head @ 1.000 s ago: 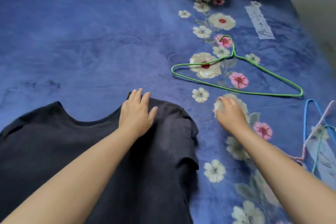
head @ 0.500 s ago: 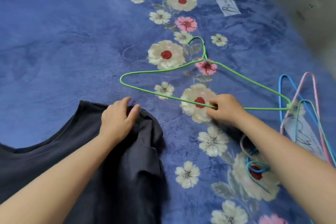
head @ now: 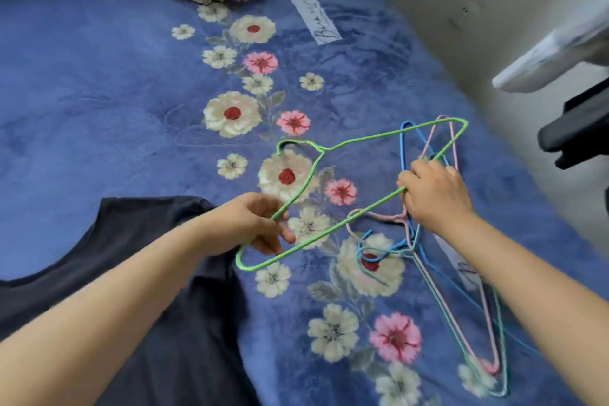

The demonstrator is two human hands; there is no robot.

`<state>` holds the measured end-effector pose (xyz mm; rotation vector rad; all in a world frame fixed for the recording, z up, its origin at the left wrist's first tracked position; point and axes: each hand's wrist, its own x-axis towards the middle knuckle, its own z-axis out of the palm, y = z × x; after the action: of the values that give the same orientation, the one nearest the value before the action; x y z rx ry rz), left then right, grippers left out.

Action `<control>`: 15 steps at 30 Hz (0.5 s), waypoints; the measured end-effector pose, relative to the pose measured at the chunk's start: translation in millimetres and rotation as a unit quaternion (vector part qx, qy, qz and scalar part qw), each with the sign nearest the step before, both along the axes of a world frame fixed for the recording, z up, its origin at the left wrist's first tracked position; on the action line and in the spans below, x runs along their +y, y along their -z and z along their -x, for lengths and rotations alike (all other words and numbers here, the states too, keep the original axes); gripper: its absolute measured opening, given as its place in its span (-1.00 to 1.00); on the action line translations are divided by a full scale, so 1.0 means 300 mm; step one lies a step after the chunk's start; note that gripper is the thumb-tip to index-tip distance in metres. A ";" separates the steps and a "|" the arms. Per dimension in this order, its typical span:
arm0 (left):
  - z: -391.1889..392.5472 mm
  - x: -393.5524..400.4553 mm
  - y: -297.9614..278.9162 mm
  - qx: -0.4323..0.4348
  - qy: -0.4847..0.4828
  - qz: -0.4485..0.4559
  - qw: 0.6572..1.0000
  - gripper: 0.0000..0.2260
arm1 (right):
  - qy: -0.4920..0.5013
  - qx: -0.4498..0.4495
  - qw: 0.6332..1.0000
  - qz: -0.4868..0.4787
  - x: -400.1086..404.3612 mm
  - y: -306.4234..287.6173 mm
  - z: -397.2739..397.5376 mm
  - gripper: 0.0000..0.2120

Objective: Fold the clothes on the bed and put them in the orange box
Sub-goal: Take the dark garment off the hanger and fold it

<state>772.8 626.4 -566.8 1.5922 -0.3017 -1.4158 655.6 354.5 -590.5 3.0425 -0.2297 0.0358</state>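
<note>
Dark shirt (head: 138,290) lies unfolded while left hand (head: 253,224) and right hand (head: 435,194) both grip the green hanger (head: 362,145). Its hook could snag the piled hangers (head: 438,290).

One head-worn view looks steeply down, close over the bed (head: 99,92), edges seemingly warped.
</note>
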 end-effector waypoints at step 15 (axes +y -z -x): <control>0.438 -0.101 0.180 -0.432 0.100 -0.200 0.874 -0.81 | 0.214 0.282 0.902 -0.246 0.106 0.070 0.500 -0.50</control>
<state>641.4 595.9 -620.7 2.5568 -0.7429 -0.8428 505.7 386.3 -611.6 3.1963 -0.9678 -1.0630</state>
